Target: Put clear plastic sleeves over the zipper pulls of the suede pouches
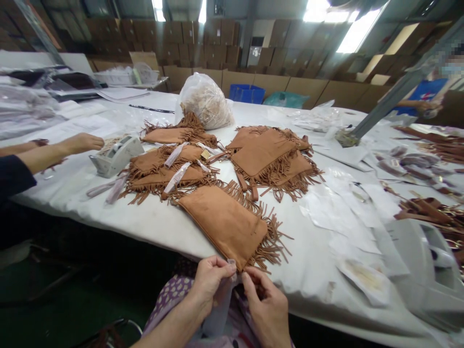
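A brown fringed pouch (224, 217) lies flat at the table's front edge, one corner pointing at me. Just below that corner, my left hand (212, 280) pinches a thin translucent plastic wrap (219, 309), which hangs down over my lap. Close beside it, the thumb and fingers of my right hand (266, 299) are closed together at the pouch's corner. What sits between those right fingertips is too small to make out. Long fringe spreads from the pouch's right side onto the white tabletop (145, 224).
More fringed pouches (261, 154) lie behind, some with wrapped straps (176, 176). Tape dispensers stand at left (118, 154) and right (427, 266). A stuffed plastic bag (206, 101) is farther back. A co-worker's hand (85, 142) reaches in from the left; another person stands far right.
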Motion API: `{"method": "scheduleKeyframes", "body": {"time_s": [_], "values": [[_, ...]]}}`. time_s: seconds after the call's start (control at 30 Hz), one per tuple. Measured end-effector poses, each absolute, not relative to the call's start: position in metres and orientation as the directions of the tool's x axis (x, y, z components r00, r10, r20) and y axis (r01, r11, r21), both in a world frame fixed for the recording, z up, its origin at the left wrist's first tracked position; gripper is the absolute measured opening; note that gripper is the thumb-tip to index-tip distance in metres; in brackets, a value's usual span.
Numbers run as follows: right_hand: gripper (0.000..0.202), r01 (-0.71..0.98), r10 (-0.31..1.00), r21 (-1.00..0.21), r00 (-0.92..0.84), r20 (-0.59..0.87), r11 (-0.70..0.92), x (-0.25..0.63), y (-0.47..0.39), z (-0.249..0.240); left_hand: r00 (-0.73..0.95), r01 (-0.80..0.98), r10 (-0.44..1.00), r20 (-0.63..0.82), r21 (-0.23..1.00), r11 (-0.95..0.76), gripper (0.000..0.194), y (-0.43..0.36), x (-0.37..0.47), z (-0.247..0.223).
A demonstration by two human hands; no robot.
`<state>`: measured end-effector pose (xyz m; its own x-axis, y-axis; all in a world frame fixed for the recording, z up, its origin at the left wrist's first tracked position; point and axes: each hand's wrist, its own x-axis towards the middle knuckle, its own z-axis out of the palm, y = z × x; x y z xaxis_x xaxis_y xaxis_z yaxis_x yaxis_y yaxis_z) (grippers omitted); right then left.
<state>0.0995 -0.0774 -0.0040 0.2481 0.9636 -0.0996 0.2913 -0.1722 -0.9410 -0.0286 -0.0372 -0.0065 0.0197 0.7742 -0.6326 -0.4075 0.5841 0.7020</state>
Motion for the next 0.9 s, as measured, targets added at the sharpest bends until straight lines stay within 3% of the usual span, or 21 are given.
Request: {"method": "scheduleKeyframes", "body": {"time_s": [0.07,0.17,0.3,0.47,0.6,0.7,0.9], "values": [[0.043,0.206,0.932,-0.927,0.251,-0.260,-0.314,0.096,-0.080,-0.002,0.020,-0.393,0.768,-0.641,0.701,0.595,0.037,-0.036,-0.029,-0.008],[0.053,0.110,0.905,-0.900,0.101,-0.413,-0.423,0.090,-0.078,-0.007,0.023,-0.364,0.763,-0.646,0.705,0.608,0.038,-0.034,-0.028,-0.010],[0.054,0.028,0.888,-0.889,0.061,-0.455,-0.457,0.083,-0.072,-0.016,0.051,-0.334,0.777,-0.627,0.723,0.605,0.044,-0.033,-0.030,-0.012],[0.055,-0.091,0.855,-0.853,0.023,-0.518,-0.514,0.078,-0.070,-0.019,0.045,-0.233,0.886,-0.462,0.857,0.459,0.052,-0.050,-0.048,-0.012],[0.053,-0.126,0.856,-0.850,0.010,-0.517,-0.511,0.074,-0.070,-0.016,0.289,-0.278,0.803,-0.521,0.757,0.591,0.055,-0.068,-0.057,-0.014],[0.053,-0.070,0.871,-0.870,0.035,-0.491,-0.488,0.073,-0.068,-0.014,0.243,-0.256,0.795,-0.556,0.754,0.605,0.050,-0.069,-0.058,-0.019],[0.050,-0.017,0.857,-0.858,0.026,-0.514,-0.514,0.075,-0.068,-0.011,0.181,0.013,0.919,-0.351,0.935,0.355,0.039,-0.058,-0.066,-0.017]]}}
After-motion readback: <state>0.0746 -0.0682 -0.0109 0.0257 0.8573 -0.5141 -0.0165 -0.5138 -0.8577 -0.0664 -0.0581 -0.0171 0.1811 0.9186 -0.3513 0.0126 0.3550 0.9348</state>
